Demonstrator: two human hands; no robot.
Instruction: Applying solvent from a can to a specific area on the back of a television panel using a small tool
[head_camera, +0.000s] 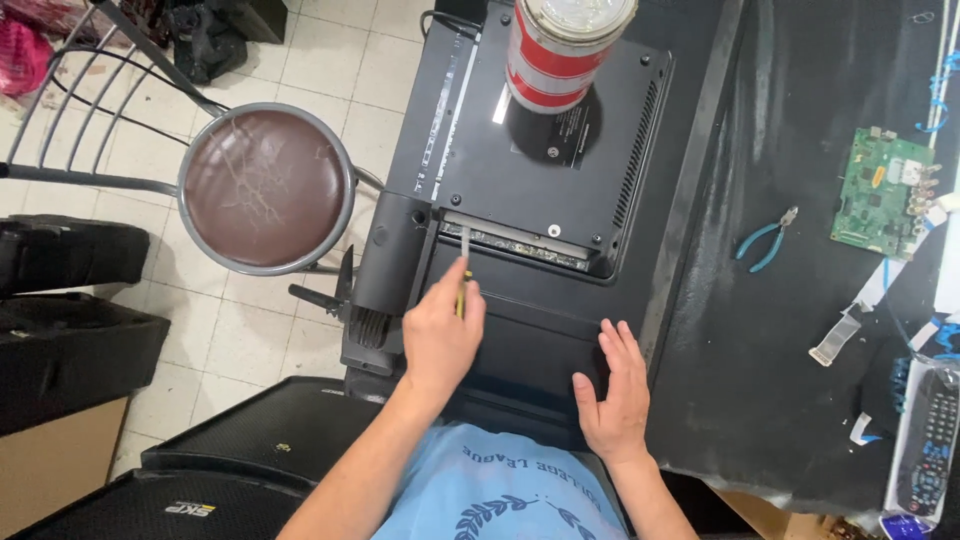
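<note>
screwdriver (463, 262), thin with a yellow handle and a metal shaft, sits in the left hand (440, 335) just below the centre of the frame, the fingers closed around the handle. its tip points up the frame at the lower left corner of the raised back cover (560, 150) of a black television (520, 320) lying face down on the dark workbench (780, 330); whether the tip is seated in a screw is too small to tell. the right hand (612, 390) lies flat on the lower panel of the set, fingers spread and holding nothing.

to do this well, i judge the shaft should stand square to the screw head, with firm downward pressure so the tip does not slip onto the strip of connectors along the cover's lower edge, while the flat hand steadies the set.

a red and white can (562, 45) stands on the cover at the top. blue pliers (765, 242) and a green circuit board (880, 192) lie at the right, a remote control (930, 435) at the lower right. a round brown stool (265, 190) is at the upper left.
</note>
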